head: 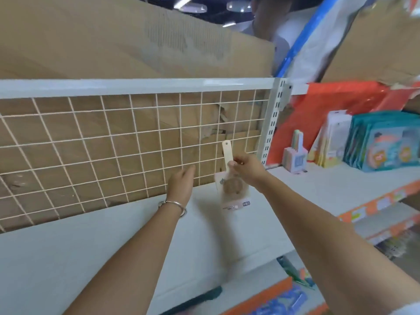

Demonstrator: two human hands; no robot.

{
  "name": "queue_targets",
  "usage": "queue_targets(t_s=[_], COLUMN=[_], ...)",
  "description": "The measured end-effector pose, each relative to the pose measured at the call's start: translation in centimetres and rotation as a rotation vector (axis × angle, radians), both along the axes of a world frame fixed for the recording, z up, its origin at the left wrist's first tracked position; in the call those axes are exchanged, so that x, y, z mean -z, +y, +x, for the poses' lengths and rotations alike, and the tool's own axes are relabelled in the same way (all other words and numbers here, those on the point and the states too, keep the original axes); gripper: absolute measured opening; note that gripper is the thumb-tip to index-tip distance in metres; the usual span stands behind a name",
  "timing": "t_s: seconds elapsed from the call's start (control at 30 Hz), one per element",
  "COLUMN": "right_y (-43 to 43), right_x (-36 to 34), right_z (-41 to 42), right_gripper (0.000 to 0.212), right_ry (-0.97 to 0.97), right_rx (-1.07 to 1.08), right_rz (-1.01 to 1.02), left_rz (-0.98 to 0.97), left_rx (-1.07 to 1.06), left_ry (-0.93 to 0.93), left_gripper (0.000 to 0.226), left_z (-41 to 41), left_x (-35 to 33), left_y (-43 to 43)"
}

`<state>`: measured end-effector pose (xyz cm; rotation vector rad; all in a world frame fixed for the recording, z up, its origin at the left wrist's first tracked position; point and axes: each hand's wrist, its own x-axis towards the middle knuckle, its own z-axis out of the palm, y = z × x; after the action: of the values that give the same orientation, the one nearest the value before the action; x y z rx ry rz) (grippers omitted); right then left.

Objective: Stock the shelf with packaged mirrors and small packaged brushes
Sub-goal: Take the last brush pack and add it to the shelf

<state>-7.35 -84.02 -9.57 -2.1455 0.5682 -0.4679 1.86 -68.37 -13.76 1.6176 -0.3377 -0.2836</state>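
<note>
Head cam: right hand (244, 165) was pinching a packaged mirror (230, 178) above the white shelf (113, 235), left hand (181, 181) spread empty. Placing step; next probably needed standing it against the wire grid (113, 142).

White shelf (91, 246) backed by a wire grid (113, 144), its near surface bare; on the adjoining shelf (329, 185) to the right stand a pastel pack (295, 158) and teal packages (381, 142)

Packaged mirror (229, 178) in right hand (246, 168) (upside-down)
</note>
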Motion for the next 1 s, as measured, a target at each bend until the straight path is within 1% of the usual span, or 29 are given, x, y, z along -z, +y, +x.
queue_targets(t_s=[0.07, 0.1, 0.13, 0.17, 0.2, 0.23, 0.27, 0.3, 0.43, 0.5, 0.6, 0.77, 0.87, 0.9, 1.0], right_y=[-3.3, -4.8, -6.3, -7.8, -9.3, -10.7, -12.1, -13.5, -18.6, -20.9, -24.0, -29.4, -32.4, -33.3, -36.0], right_x=[-0.6, -0.9, -1.2, -1.3, -1.4, -1.5, -1.6, -1.6, -1.3, -1.1, -0.5, -0.4, -0.7, -0.7, -0.6], right_z=[-3.5, -5.2, -6.8, -8.3, -9.8, -11.3, -12.7, -14.0, -18.1, -19.3, -20.0, -18.1, -16.2, -15.5, -13.4], right_gripper=[0.016, 0.02, 0.025, 0.025, 0.021, 0.019, 0.019, 0.017, 0.019, 0.022, 0.022, 0.017, 0.021, 0.021, 0.018], right_ry=[-0.027, -0.042, -0.06, -0.072, -0.085, -0.094, -0.105, -0.118, -0.145, -0.151, -0.163, -0.164, -0.166, -0.16, -0.142], right_rx=[0.037, 0.044, 0.053, 0.066, 0.077, 0.087, 0.096, 0.109, 0.181, 0.226, 0.266, 0.207, 0.153, 0.131, 0.073], right_rz=[-0.038, -0.049, -0.049, -0.039, -0.026, -0.02, -0.011, -0.001, 0.006, 0.0, 0.02, 0.012, 0.019, 0.01, -0.003], left_rz=[0.015, 0.039, 0.062, 0.09, 0.118, 0.151, 0.163, 0.173, 0.242, 0.286, 0.354, 0.392, 0.425, 0.438, 0.479], left_rx=[0.017, 0.025, 0.054, 0.092, 0.116, 0.123, 0.127, 0.137, 0.204, 0.241, 0.259, 0.242, 0.205, 0.193, 0.154], left_ry=[-0.045, -0.083, -0.115, -0.148, -0.178, -0.212, -0.238, -0.271, -0.413, -0.437, -0.469, -0.494, -0.453, -0.442, -0.445], left_gripper=[0.038, 0.04, 0.037, 0.031, 0.038, 0.052, 0.061, 0.065, 0.057, 0.064, 0.078, 0.078, 0.082, 0.082, 0.069], left_z=[-3.6, -5.3, -6.7, -7.9, -9.0, -10.4, -11.7, -12.8, -15.9, -16.5, -16.7, -15.3, -13.9, -13.6, -12.9], left_x=[-1.2, -1.7, -1.7, -1.6, -1.5, -1.9, -2.1, -2.4, -2.6, -2.2, -1.9, -1.4, -0.9, -0.9, -1.1], left_y=[-3.5, -5.2, -7.0, -8.9, -10.5, -12.1, -13.5, -14.9, -19.9, -22.2, -25.5, -30.6, -33.4, -34.2, -36.5])
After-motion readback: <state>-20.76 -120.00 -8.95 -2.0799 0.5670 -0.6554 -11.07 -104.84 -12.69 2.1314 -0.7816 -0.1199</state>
